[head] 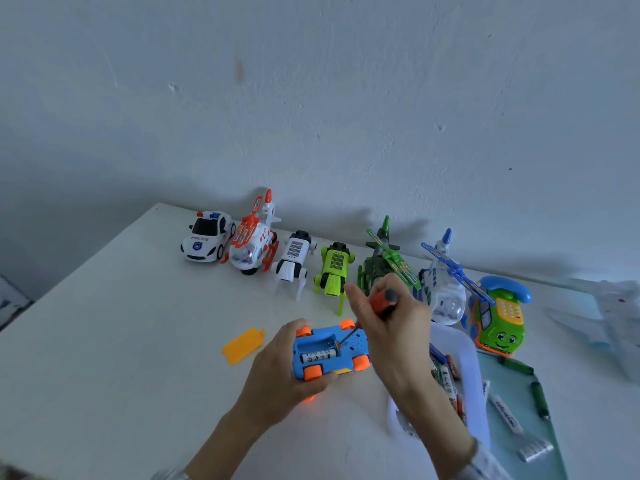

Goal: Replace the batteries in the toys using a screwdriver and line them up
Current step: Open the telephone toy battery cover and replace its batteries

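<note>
My left hand [277, 372] grips a blue toy car [329, 353] with orange wheels, turned upside down above the white table [104, 323]. Its battery bay is uncovered and one battery [318, 357] lies inside. My right hand [388, 327] holds a red-handled screwdriver [382, 299], whose tip touches the car's underside beside the bay. An orange battery cover [242, 344] lies on the table left of the car.
Along the wall stand a police car [207, 241], an orange helicopter [254, 239], a white robot dog [294, 259], a green robot dog [332, 271], a green helicopter [384, 261], a blue helicopter [445, 282] and a toy phone [500, 317]. A white tray [467, 362] at right holds several batteries.
</note>
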### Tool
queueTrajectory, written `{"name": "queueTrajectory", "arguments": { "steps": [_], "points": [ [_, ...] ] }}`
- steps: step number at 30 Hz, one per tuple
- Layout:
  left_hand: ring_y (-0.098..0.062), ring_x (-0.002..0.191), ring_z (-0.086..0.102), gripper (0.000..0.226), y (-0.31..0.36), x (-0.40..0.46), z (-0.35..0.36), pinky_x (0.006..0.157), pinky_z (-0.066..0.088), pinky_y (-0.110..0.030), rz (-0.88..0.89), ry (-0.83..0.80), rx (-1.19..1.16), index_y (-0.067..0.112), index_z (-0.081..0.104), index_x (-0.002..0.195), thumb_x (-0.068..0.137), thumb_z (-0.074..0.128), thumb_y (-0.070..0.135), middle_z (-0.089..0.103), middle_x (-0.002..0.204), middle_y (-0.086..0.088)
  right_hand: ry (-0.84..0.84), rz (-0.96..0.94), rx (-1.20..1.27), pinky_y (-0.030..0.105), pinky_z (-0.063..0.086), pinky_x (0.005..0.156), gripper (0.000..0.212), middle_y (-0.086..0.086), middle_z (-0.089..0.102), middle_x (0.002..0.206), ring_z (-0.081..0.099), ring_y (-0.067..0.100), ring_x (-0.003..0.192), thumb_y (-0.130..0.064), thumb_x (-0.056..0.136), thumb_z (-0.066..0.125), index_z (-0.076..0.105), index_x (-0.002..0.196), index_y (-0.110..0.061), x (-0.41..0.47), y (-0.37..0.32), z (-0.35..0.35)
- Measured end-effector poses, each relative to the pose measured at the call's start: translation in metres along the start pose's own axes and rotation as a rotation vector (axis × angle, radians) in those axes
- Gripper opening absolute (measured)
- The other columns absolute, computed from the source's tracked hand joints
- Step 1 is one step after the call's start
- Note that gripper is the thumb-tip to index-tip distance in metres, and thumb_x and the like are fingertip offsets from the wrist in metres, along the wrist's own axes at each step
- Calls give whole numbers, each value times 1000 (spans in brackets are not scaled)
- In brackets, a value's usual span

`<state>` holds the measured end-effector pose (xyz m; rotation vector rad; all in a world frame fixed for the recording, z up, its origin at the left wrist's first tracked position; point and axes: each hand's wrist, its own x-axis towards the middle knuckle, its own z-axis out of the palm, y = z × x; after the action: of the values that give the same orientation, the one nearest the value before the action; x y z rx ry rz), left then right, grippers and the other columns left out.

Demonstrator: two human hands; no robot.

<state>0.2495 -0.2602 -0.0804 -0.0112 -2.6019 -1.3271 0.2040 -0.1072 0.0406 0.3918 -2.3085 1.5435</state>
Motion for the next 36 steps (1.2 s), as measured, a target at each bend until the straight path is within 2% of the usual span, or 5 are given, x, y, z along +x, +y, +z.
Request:
{"name": "queueTrajectory", "arguments": {
  "steps": [7, 14, 23, 28, 36],
  "points": [
    [-8, 90, 55, 70, -4, -3, 1, 82, 53, -35, 27, 47, 83, 37, 38, 120, 64, 67, 69, 48, 101, 25, -30, -33, -32, 19, 30, 43, 41, -8, 40, 48, 41, 12, 43, -30, 85, 67, 36, 62, -19, 3, 11, 9],
    [16, 103, 45, 66, 3, -6, 0, 90, 49, -58, 38, 117, 47, 35, 40, 118, 66, 68, 64, 46, 98, 35, -24, 102, 84, 48, 46, 51, 40, 0, 39, 46, 57, 36, 52, -29, 84, 69, 38, 62, -15, 10, 12, 4],
    [15, 101, 46, 65, 3, -7, 2, 85, 51, -60, 38, 152, 42, 38, 38, 118, 66, 68, 62, 48, 95, 33, -93, 41, 11, 30, 33, 46, 41, -7, 34, 47, 39, 16, 45, -32, 84, 68, 38, 63, -14, 7, 11, 12],
    [15, 103, 45, 66, 4, -7, 2, 89, 50, -60, 29, 137, 27, 32, 42, 118, 65, 68, 61, 49, 97, 35, -36, 178, 98, 42, 45, 50, 39, 13, 43, 51, 55, 29, 49, -31, 86, 67, 41, 63, -12, 9, 16, 10],
    [-1, 100, 56, 64, 3, -9, -3, 92, 49, -58, 54, 123, -28, 64, 29, 117, 64, 64, 76, 45, 113, 39, 118, 710, 496, 17, 24, 34, 28, 13, 49, 57, 33, 14, 32, -22, 90, 63, 48, 75, -4, 12, 57, -3]
  ]
}}
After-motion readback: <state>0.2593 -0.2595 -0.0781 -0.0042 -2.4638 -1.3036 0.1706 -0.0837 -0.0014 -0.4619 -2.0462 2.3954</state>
